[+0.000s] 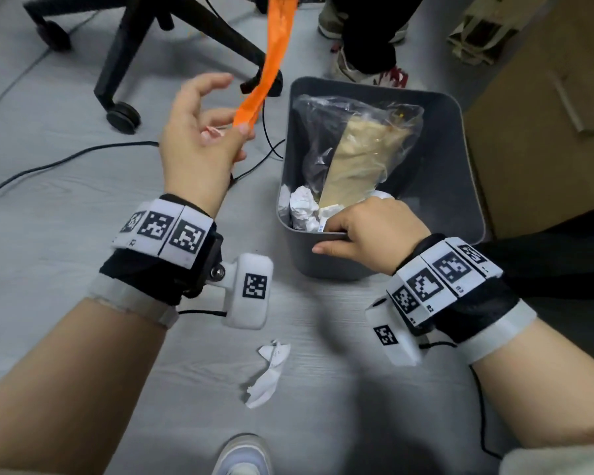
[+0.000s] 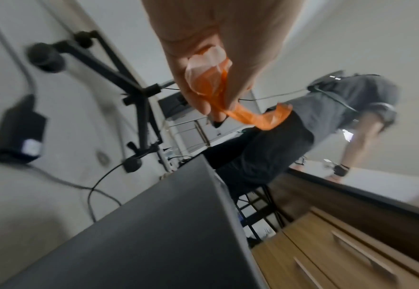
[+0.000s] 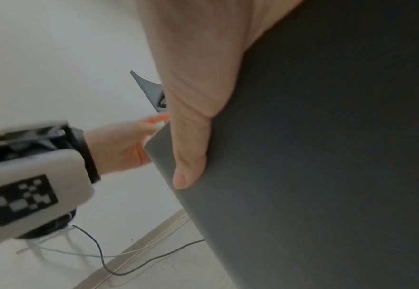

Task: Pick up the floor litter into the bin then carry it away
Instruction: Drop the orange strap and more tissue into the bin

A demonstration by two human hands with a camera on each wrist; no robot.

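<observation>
The dark grey bin [image 1: 474, 186] stands on the pale floor [image 1: 66, 269], already holding a clear bag with a tan pouch inside [image 1: 360, 149] and several crumpled white papers [image 1: 302, 207] that lie just under the right hand's fingers. The right hand [image 1: 371, 231] clamps the near rim, fingers curled inside and the thumb [image 3: 191, 156] pressed flat down the outer wall. Off to the left of the bin, the left hand [image 1: 199, 135] pinches the end of a long orange wrapper [image 1: 275, 53] between thumb and index fingertip while the other fingers spread loosely; the strip trails up and away beyond the fingertips, over the chair base [image 1: 131, 56]. A torn white paper scrap [image 1: 268, 371] remains on the floor behind both wrists, nearer the person. The likely trouble: the wrapper is light and long, so released short of the opening it could drape over the rim or flutter back to the floor, and the thin pinch may slip first. The scrap could also be forgotten before carrying
</observation>
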